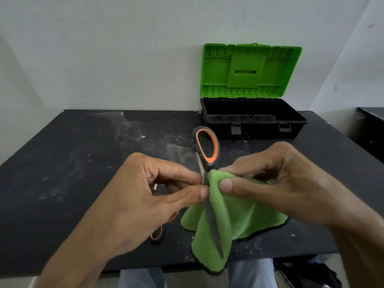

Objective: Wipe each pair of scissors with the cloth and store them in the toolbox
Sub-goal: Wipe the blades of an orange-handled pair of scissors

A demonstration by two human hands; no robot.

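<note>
My left hand pinches a pair of scissors near the pivot; the grey and orange handle points away from me and the dark blade hangs down toward me. My right hand grips a green cloth and presses a fold of it against the scissors just below the handle. The rest of the cloth drapes down over the table edge. A second pair of scissors with orange handle loops lies on the table, mostly hidden under my left hand. The toolbox stands open at the back, its black base showing nothing inside.
The toolbox's green lid leans upright against the white wall. The black table is dusty and scratched. My knees in jeans show below the table's front edge. Another dark surface stands at the far right.
</note>
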